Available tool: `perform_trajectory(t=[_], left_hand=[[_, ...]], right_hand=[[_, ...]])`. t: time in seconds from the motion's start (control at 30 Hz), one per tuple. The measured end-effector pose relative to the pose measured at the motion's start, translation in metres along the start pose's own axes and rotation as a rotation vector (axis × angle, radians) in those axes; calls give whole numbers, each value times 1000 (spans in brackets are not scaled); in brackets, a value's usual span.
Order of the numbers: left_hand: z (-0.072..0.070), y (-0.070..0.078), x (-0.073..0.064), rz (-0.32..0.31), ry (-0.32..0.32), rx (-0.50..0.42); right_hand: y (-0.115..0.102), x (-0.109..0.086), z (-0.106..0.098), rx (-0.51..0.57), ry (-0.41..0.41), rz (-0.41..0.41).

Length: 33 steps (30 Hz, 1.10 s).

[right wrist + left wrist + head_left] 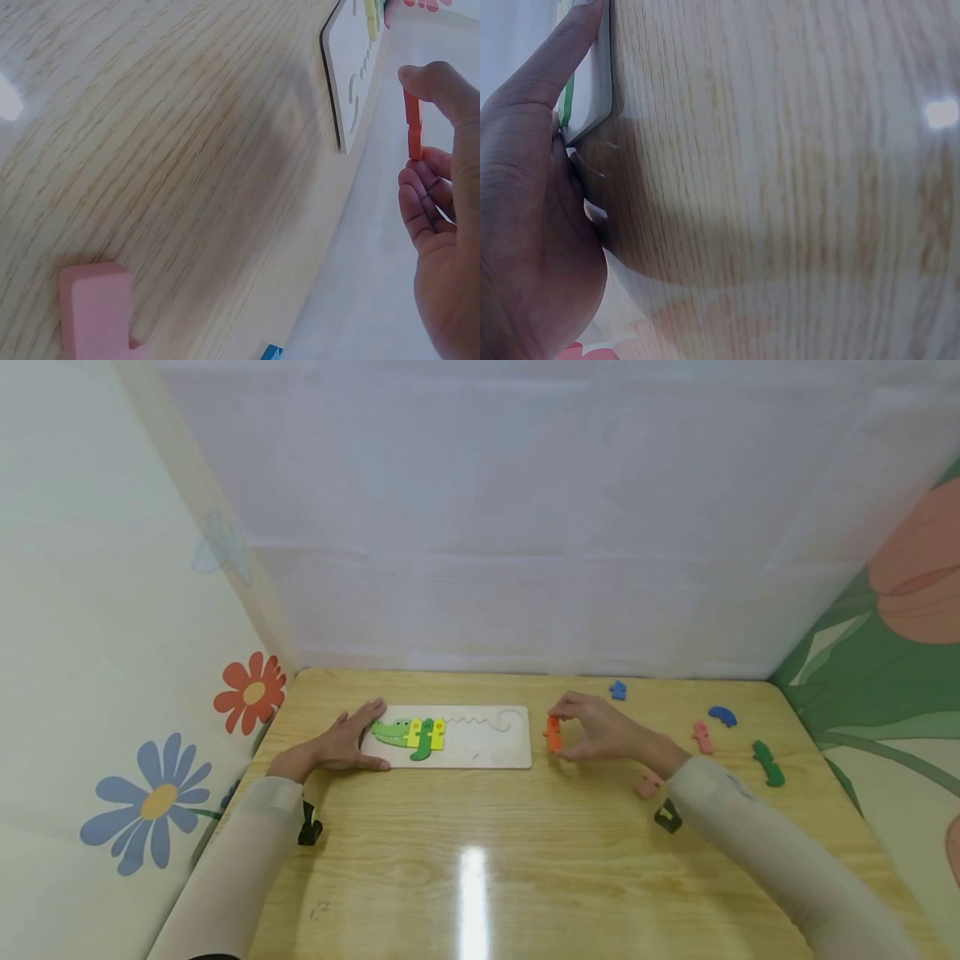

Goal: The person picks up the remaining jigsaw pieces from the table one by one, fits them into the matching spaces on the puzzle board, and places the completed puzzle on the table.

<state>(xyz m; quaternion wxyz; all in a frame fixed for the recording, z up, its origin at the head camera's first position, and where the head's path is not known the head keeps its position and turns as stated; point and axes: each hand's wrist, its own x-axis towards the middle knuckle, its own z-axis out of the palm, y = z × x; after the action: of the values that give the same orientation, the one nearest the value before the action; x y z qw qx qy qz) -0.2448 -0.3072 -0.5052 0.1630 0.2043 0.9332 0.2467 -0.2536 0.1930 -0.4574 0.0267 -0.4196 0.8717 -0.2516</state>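
Note:
A white puzzle board lies on the table, with a green crocodile head, yellow pieces and a green piece set at its left part. My left hand spans the board's left end, fingers at the upper corner and the thumb straight along the lower edge. In the left wrist view, that thumb touches the board's side. To the right of the board, my right hand pinches an orange puzzle piece between thumb and fingertips. The right wrist view shows this orange piece edge-on, apart from the board.
Loose pieces lie to the right: a small blue one, a blue curved one, a pink one, a green one. Another pink piece is partly under the right forearm. A white backdrop borders the table's far edge.

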Motion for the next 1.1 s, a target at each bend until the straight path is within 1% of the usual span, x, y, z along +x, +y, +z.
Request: perform_trajectory(t=[0.23,0.37,0.67,0.9,1.1], left_hand=[[0,0,0,4,2,2],[0,0,-2,6,4,0],[0,1,-3,13,7,-5],[1,-4,-2,9,11,-9],[1,-1,-2,5,11,-2]], right_hand=[[0,10,3,-15,28,-45],[-2,14,5,2,45,-74],[-9,24,8,23,15,-35],[-9,34,12,7,10,-52],[-10,40,15,-15,3,-52]])
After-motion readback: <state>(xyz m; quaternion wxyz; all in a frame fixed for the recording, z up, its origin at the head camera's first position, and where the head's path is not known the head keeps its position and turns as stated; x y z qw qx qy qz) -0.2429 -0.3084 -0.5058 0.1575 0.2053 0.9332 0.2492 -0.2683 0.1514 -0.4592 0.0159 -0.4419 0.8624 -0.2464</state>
